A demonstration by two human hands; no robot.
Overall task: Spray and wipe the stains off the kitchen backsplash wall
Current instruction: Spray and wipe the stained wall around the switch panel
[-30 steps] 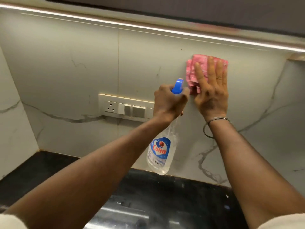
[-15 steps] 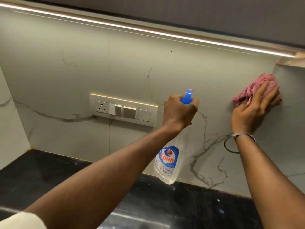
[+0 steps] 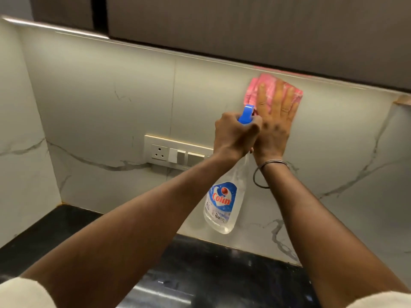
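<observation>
The backsplash wall point(image 3: 111, 103) is pale marble with grey veins. My right hand point(image 3: 274, 121) lies flat with straight fingers on a pink cloth point(image 3: 264, 85), pressing it against the wall just under the cabinet edge. My left hand point(image 3: 234, 134) grips the neck of a clear spray bottle point(image 3: 221, 207) with a blue trigger head point(image 3: 246, 112) and a blue Colin label. The bottle hangs below the left hand, close beside my right wrist. No stain shows clearly on the wall.
A cream switch and socket plate point(image 3: 175, 153) is set in the wall left of my hands. Dark cabinets point(image 3: 244, 30) overhang the wall top. A black stone counter point(image 3: 211, 263) runs below, and a side wall point(image 3: 20, 130) closes the left.
My right hand has swept the cloth back left and up, from the right part of the wall to just under the cabinet, now flat beside the bottle. The view tilted upward.
</observation>
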